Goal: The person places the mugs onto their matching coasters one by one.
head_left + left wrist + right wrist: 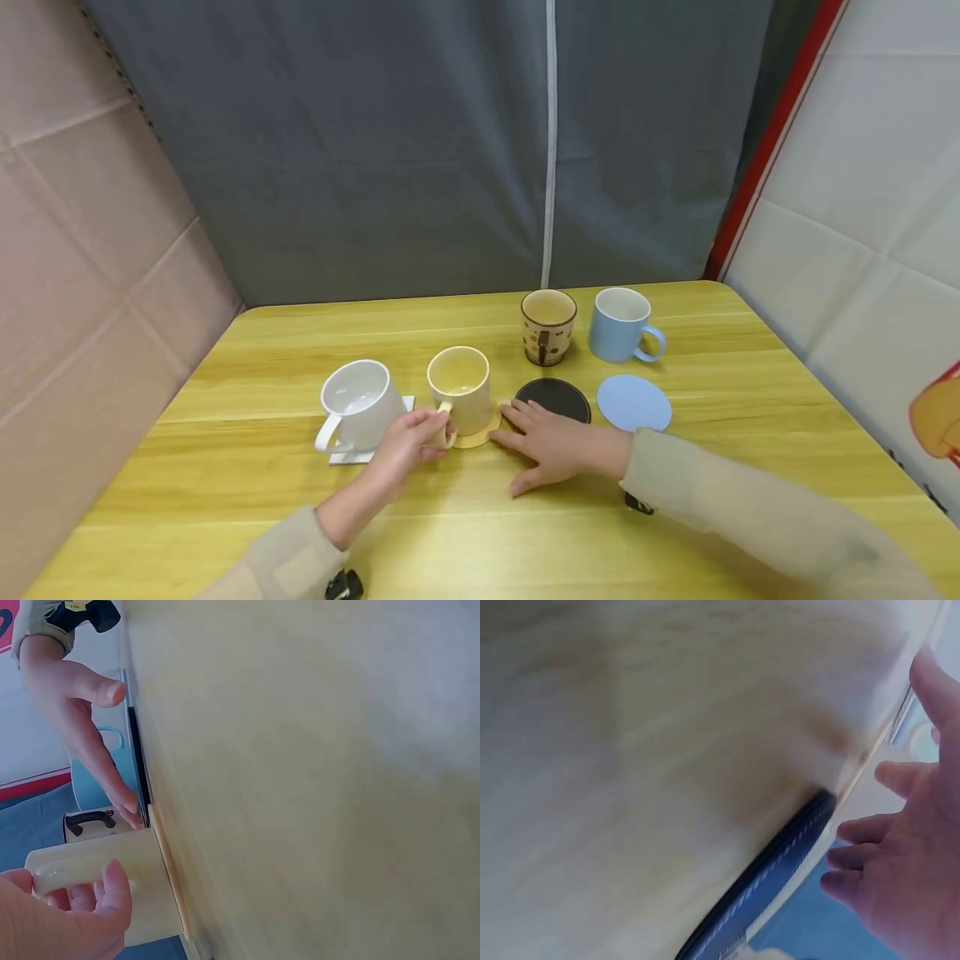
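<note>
My left hand pinches the handle of a pale yellow mug between thumb and fingers. The mug stands upright over a round yellow coaster; in the left wrist view, the coaster's thin edge shows under the mug's base. With fingers spread, my right hand has its fingertips right at the yellow coaster's right edge. This hand overlaps the near side of a round black coaster. In the right wrist view, the fingers are extended, with the stitched black coaster beside them.
Left of the yellow mug, a white mug stands on a white square coaster. Behind the black coaster is a spotted beige-brown mug. A light blue mug stands behind a round blue coaster. A grey curtain closes off the back.
</note>
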Demonstrator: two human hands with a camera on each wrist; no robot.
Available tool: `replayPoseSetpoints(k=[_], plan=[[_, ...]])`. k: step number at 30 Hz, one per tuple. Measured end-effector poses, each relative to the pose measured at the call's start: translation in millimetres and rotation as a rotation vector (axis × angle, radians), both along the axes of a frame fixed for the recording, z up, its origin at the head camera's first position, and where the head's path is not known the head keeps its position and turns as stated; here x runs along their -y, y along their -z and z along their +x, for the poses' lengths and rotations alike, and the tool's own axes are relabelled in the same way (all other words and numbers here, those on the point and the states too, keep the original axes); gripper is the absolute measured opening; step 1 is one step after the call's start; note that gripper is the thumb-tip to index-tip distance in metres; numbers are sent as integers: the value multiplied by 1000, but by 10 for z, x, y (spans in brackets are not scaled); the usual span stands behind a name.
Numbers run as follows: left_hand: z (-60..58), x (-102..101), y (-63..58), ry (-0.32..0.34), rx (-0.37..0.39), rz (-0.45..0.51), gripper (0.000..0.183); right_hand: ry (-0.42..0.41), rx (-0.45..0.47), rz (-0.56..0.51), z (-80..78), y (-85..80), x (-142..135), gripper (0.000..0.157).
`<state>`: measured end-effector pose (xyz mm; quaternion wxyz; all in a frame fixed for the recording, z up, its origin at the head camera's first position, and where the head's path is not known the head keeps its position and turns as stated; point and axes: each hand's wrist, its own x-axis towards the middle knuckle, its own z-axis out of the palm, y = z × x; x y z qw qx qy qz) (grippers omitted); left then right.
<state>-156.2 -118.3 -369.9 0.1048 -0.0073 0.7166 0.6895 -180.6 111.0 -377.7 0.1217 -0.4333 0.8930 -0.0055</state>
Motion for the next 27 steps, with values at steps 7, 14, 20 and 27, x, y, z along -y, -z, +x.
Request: replayPoseSetpoints(k=[7,14,20,27], plan=[[39,64,-38,-75,-30,-34,23,21,30,-59,0,-65,-242,77],[92,156,-182,-52,-65,-154,36,29,42,-100,36,-87,-471,75],[131,174,-307,-50,-117,-168,36,71,67,-101,77,-89,-622,75],[129,128,-436,-69,-168,-123,32,82,54,-110,140,-86,-737,76]])
